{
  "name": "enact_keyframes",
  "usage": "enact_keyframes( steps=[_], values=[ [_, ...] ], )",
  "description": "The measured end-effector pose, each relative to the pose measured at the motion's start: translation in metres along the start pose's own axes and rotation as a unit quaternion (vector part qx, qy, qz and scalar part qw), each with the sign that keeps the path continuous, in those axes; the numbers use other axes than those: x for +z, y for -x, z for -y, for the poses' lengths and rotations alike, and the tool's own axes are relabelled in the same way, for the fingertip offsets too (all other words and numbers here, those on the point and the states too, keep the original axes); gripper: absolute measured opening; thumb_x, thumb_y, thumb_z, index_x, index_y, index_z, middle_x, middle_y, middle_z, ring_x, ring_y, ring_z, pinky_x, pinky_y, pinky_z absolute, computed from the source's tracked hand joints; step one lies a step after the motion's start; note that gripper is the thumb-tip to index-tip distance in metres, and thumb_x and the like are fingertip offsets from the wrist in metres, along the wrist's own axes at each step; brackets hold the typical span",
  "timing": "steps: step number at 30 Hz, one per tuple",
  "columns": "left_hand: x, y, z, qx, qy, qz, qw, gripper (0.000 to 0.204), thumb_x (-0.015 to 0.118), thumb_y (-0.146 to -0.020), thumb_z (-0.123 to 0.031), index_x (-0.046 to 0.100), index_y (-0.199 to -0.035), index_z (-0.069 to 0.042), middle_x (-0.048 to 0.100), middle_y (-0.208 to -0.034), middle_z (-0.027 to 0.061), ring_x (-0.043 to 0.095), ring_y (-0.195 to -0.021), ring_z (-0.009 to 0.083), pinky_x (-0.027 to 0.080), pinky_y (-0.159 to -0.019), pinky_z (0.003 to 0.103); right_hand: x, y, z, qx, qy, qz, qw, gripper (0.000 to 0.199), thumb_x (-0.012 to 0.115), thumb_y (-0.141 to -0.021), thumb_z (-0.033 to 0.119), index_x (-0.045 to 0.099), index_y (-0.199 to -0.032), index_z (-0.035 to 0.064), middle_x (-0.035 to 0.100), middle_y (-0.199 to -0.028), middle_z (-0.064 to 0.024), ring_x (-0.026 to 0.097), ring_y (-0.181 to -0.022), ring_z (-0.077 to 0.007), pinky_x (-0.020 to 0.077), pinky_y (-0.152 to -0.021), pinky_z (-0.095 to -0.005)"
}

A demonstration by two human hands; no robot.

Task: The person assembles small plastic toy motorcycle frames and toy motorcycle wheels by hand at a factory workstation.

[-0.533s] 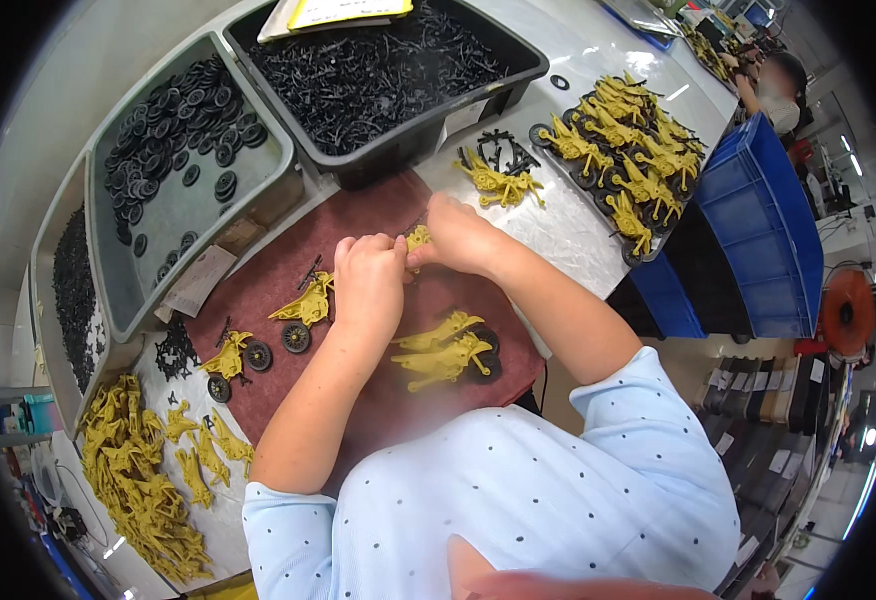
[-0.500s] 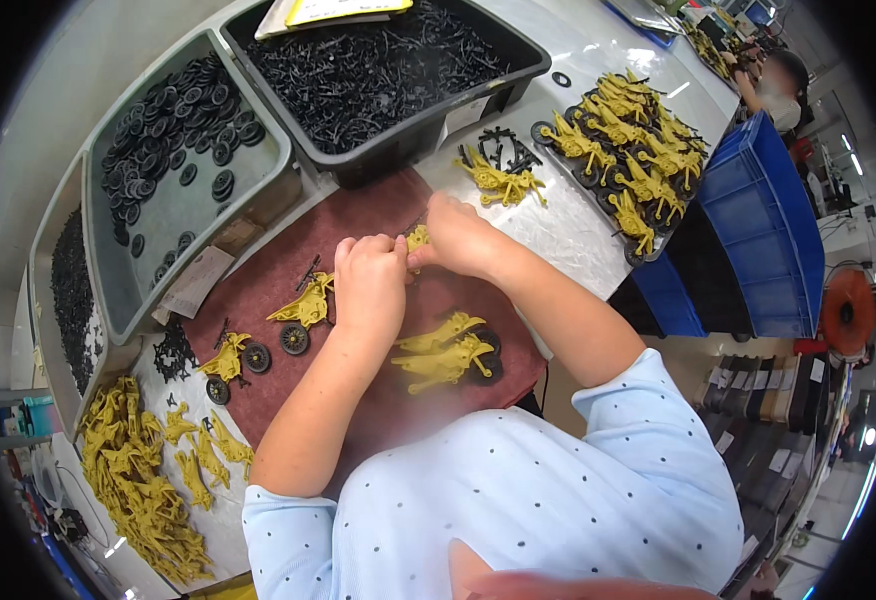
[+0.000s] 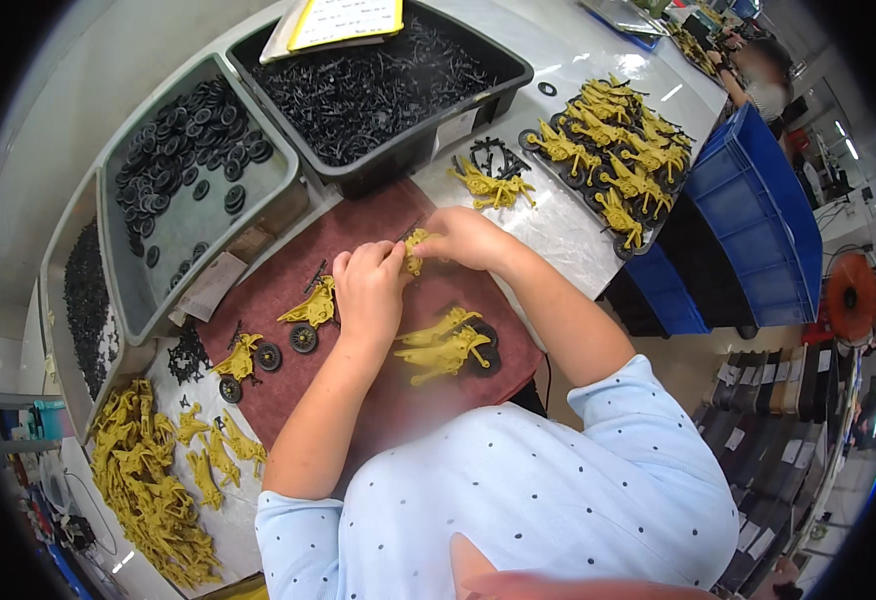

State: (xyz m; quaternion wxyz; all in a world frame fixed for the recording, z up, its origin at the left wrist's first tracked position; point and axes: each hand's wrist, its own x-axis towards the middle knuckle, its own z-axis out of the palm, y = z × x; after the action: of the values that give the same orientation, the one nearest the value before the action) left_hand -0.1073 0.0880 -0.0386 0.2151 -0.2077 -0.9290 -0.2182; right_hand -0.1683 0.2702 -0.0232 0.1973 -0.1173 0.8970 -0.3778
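Dozens of finished yellow toy motorcycles [image 3: 613, 150] are stacked far right on the table [image 3: 558, 220]; one yellow body [image 3: 415, 248] is gripped by both left hand [image 3: 368, 290] and right hand [image 3: 463, 238] over the maroon mat [image 3: 288, 290], while a large heap of bare bodies [image 3: 148, 490] remains unassembled

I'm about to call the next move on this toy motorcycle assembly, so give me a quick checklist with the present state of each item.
1. Both hands on the small yellow plastic motorcycle part: ok, left hand and right hand pinch it together.
2. Part held over the dark red work mat: ok.
3. Wheel seated on the held part: cannot tell, fingers hide it.
4. Black plastic wheels in the grey bin: ok, plenty.
5. Finished yellow motorcycles with black wheels lying clear of the hands: ok.
6. Unassembled yellow bodies in stock at left: ok.
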Motion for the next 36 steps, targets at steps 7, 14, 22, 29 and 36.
enact_keyframes(
  steps=[7,14,22,29,36],
  values=[
    [-0.052,0.009,-0.019,0.075,0.027,-0.079,0.994,0.042,0.079,-0.066,-0.012,0.068,-0.106,-0.007,0.066,-0.105,0.0055,0.061,-0.098,0.0240,0.043,-0.087,0.039,0.014,0.054,0.011,-0.116,-0.359,-0.081,0.923,0.037,0.073,-0.082,0.010,0.054,-0.112,0.0004,0.065,-0.094,-0.0080,0.064,-0.079,-0.0167,0.0518,-0.059,-0.0279],
    [-0.090,0.031,-0.034,0.046,0.186,-0.105,0.976,0.043,0.081,-0.065,-0.011,0.068,-0.105,-0.002,0.066,-0.108,0.0092,0.063,-0.096,0.0266,0.048,-0.082,0.037,0.008,0.101,0.041,-0.181,-0.327,-0.034,0.927,0.042,0.058,-0.085,-0.012,0.053,-0.126,-0.0025,0.063,-0.116,-0.0120,0.062,-0.106,-0.0194,0.0543,-0.088,-0.0300],
    [-0.114,0.039,-0.051,-0.002,0.195,-0.040,0.980,0.042,0.084,-0.063,-0.011,0.067,-0.101,-0.004,0.069,-0.094,0.0094,0.065,-0.086,0.0252,0.048,-0.080,0.035,0.010,0.117,0.046,-0.269,-0.265,-0.041,0.925,0.036,0.065,-0.087,0.000,0.056,-0.122,-0.0016,0.063,-0.117,-0.0107,0.061,-0.107,-0.0164,0.0523,-0.089,-0.0291],
    [-0.115,0.048,-0.059,-0.068,0.260,-0.032,0.963,0.037,0.081,-0.067,-0.004,0.070,-0.102,-0.004,0.070,-0.097,0.0101,0.066,-0.087,0.0234,0.049,-0.080,0.033,0.016,0.121,0.054,-0.328,-0.204,-0.094,0.918,0.034,0.072,-0.085,0.015,0.062,-0.115,0.0012,0.068,-0.105,-0.0074,0.066,-0.096,-0.0195,0.0523,-0.084,-0.0302],
    [-0.115,0.051,-0.058,-0.042,0.247,-0.080,0.965,0.033,0.081,-0.065,-0.001,0.072,-0.096,-0.004,0.070,-0.091,0.0087,0.064,-0.081,0.0204,0.048,-0.075,0.032,0.022,0.124,0.060,-0.359,-0.165,-0.148,0.907,0.030,0.073,-0.081,0.014,0.066,-0.107,0.0018,0.069,-0.100,-0.0086,0.066,-0.091,-0.0235,0.0525,-0.080,-0.0325]
  ],
)
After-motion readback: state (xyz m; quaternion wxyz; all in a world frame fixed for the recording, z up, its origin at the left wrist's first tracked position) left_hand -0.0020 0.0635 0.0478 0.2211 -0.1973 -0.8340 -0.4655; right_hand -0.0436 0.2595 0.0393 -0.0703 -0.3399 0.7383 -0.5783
